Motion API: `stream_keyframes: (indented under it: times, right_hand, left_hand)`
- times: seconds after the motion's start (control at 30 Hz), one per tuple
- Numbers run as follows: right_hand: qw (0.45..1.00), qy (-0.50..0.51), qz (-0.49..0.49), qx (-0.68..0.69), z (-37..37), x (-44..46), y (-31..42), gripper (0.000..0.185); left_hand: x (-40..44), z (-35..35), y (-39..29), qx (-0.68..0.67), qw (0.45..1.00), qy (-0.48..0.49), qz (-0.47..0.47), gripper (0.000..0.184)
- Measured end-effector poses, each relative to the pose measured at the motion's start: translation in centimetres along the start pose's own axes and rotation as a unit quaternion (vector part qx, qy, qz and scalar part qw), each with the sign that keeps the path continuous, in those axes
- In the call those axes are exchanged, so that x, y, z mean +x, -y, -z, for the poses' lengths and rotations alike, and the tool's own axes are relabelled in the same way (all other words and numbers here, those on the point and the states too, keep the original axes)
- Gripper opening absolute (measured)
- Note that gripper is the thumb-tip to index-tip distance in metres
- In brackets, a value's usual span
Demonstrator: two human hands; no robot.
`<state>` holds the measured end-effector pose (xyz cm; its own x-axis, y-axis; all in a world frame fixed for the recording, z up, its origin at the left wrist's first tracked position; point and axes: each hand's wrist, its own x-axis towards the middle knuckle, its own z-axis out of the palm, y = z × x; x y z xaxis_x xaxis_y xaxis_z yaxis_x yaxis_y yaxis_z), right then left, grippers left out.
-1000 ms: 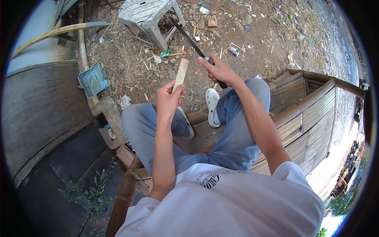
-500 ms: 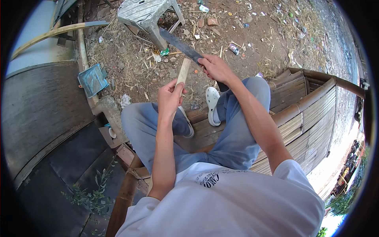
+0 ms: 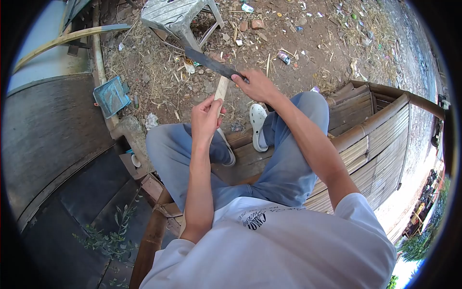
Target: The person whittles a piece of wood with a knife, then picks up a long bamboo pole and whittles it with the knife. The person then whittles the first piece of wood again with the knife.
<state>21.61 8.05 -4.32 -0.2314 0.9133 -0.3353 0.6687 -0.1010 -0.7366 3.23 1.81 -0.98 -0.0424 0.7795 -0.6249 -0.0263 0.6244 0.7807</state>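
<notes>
My left hand (image 3: 207, 115) is closed around the lower part of a pale, flat strip of wood (image 3: 222, 89), which points up and away from me. In my right hand (image 3: 257, 86) is the handle of a machete (image 3: 210, 62), its long dark blade reaching to the upper left. The blade crosses over the far end of the strip; whether it touches the wood I cannot tell. Most of the handle is hidden by my fingers. Both hands are in front of my knees, above the ground.
A worn grey plastic stool (image 3: 175, 19) stands beyond the blade tip. Litter and wood chips cover the dirt ground (image 3: 308, 58). A slatted bamboo bench (image 3: 370, 139) extends to my right. At the left lies a blue plastic tray (image 3: 111, 98) beside dark panels (image 3: 53, 139).
The machete has come down and left, and its blade now lies across the far end of the wood strip. My left hand has stayed almost in place.
</notes>
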Motion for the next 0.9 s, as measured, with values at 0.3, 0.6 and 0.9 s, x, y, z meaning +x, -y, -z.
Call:
stream_keyframes:
  times: [0.3,0.6,0.9]
  right_hand:
    - [1.0,-0.004,-0.002,-0.016,-0.3,-0.4,0.0,0.042]
    - [0.999,-0.025,-0.022,-0.01,-0.5,0.4,0.1,0.045]
    - [0.999,-0.026,0.007,-0.022,-1.4,-1.1,0.4,0.043]
  left_hand:
    - [-0.2,-0.2,0.6,0.023,1.0,-0.01,0.012,0.032]
    - [0.7,-0.6,0.9,0.067,0.998,-0.018,0.0,0.034]
    - [0.5,-0.2,1.4,0.072,0.997,-0.021,0.008,0.035]
